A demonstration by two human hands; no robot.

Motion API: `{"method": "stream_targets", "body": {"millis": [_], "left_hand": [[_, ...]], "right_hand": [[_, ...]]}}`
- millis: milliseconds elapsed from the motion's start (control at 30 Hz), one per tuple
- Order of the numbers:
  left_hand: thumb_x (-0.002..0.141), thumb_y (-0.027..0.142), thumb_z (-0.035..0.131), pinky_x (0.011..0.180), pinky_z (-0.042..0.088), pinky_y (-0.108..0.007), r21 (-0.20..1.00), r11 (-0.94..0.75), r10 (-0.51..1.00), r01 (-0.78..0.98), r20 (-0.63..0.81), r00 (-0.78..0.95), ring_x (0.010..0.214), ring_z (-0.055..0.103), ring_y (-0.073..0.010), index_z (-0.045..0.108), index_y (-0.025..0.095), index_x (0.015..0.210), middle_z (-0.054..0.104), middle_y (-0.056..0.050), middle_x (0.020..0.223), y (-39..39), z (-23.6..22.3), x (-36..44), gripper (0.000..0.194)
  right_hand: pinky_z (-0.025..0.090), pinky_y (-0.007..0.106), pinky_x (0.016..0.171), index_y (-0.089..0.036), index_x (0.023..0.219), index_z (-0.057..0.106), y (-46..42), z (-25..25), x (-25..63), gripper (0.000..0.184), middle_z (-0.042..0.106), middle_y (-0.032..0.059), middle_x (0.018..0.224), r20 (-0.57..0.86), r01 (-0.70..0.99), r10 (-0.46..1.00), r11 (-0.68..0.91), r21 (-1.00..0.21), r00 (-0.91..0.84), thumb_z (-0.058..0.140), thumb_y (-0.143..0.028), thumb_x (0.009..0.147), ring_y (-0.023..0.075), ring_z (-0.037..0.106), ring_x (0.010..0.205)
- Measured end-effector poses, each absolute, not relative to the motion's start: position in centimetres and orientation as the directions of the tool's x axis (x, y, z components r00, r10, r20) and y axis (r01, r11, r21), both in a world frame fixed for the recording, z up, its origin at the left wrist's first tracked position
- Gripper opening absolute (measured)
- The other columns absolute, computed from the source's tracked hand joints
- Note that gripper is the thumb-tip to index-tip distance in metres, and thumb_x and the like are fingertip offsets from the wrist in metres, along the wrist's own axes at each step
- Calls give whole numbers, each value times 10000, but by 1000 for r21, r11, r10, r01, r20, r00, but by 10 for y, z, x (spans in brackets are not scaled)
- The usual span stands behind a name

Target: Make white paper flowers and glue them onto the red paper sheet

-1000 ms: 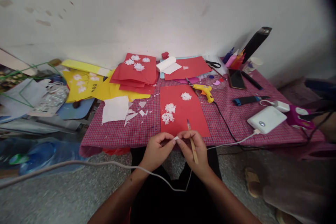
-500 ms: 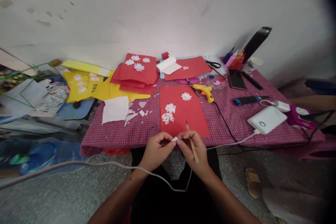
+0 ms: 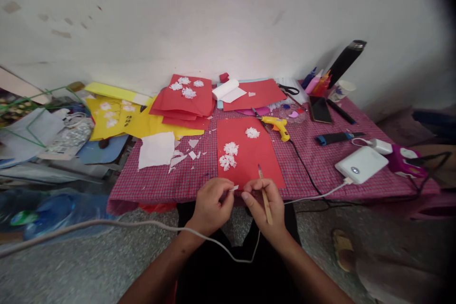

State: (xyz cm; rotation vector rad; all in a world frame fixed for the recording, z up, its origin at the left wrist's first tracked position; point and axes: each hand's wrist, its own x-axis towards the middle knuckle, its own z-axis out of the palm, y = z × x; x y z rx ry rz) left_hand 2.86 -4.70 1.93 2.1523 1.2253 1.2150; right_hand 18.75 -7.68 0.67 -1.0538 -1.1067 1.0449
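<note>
"White paper scrap [image 3: 234,188]: state position and direction."

"It sits in the fingertips of the left hand [image 3: 213,203], at the near edge of the red sheet [image 3: 245,164]. The long axis runs sideways; the free end points right, tilted slightly away from the person."

"State of both hands?"

"Left: thumb and forefinger pinched on the scrap. Right hand [image 3: 277,213]: thumb and forefinger nearly together, apart from the scrap, with a wooden stick [image 3: 267,209] held across the hand. The stick's dark tip points toward the wall and leans left."

"Surrounding items?"

"Three white paper flowers [image 3: 231,148] lie on the red sheet, which rests on the worktop [image 3: 192,185]. A yellow glue gun [image 3: 277,126] lies at the sheet's right edge, nozzle leftward. Left of the sheet are torn scraps [image 3: 178,156] and a white square of paper [image 3: 156,150]. Behind lie a stack of red sheets [image 3: 185,110] and a white paper roll [image 3: 225,89]."

"Obstructions?"

"A pale cable [image 3: 153,222] crosses the left forearm and loops between both arms. The hands hide part of the sheet's near edge."

"Markings?"

"One yellow sheet [image 3: 107,121] bears a column of dark characters, too small to read. A white device [image 3: 362,165] at right shows a round mark, not legible."
</note>
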Motion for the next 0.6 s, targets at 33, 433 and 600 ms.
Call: {"method": "stream_targets", "body": {"millis": [33,433,600], "left_hand": [[841,78,575,821,528,-326,623,-575,812,530,517,273,877,647,-178,644,192,922,707,-56,903,-47,18,28,156],[842,59,576,831,549,-349,425,-708,681,564,620,389,901,637,-190,652,184,1041,699,-82,960,-51,10,25,248],[843,61,577,822,554,-343,411,-723,665,555,632,398,888,646,-187,659,185,1050,709,-83,961,-51,12,26,255]], "right_hand": [[510,300,725,-267,969,478,-77,7,187,218,583,5,897,155,-131,981,169,-977,114,679,-245,888,165,598,802],[536,325,779,-266,945,489,-80,3,179,203,603,18,946,57,-293,996,75,-953,67,682,-256,882,175,623,869],[524,303,766,-270,945,487,-79,6,180,197,599,7,939,54,-313,997,70,-947,59,673,-242,890,161,612,856]]}}
